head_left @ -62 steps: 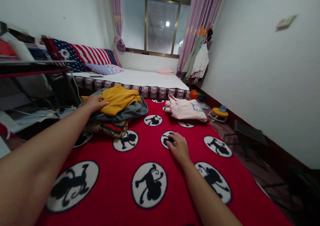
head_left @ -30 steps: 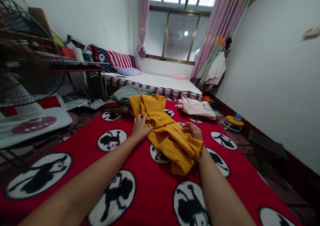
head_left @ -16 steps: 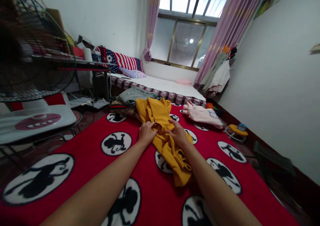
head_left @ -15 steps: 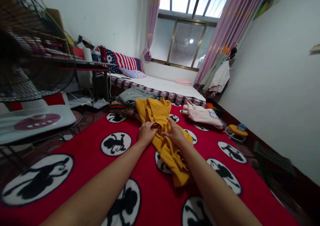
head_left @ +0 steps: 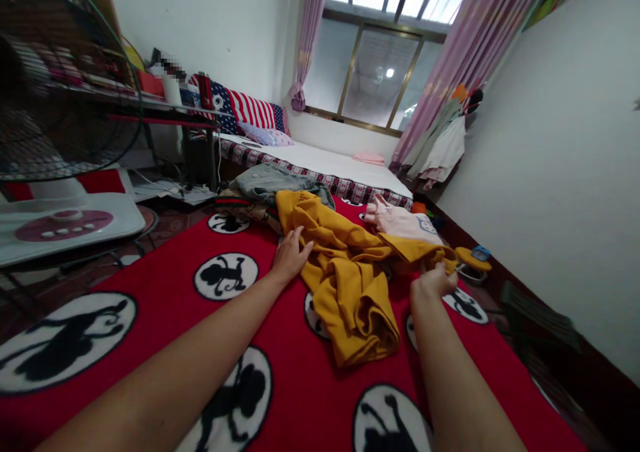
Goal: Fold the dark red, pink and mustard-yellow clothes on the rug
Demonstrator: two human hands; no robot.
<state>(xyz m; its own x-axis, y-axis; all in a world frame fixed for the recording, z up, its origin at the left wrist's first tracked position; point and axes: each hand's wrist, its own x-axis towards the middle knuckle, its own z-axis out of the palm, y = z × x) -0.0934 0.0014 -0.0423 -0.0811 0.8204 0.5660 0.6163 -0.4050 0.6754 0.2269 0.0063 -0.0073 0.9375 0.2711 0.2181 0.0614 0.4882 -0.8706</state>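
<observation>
A crumpled mustard-yellow garment (head_left: 345,272) lies across the red blanket (head_left: 165,365), which is printed with black figures in white ovals. At the garment's left edge rests my left hand (head_left: 291,255), thumb and fingers apart on the cloth. Out to the right, my right hand (head_left: 434,280) is closed on a stretched-out part of the garment, held near a folded pale pink garment (head_left: 400,220). The lower part of the yellow cloth is bunched toward me, with an open end showing folds. Its exact kind is hard to make out.
Grey-blue jeans (head_left: 275,184) and other clothes are piled beyond the yellow cloth. A fan (head_left: 65,99) stands at the left near a cluttered desk (head_left: 170,115). At the right are a yellow stool (head_left: 470,260) and a dark folding chair (head_left: 540,315). Behind is a low bed (head_left: 320,161).
My right hand has moved right and pulled part of the yellow garment out sideways, over the pink garment's near edge. My left hand has stayed at the left edge.
</observation>
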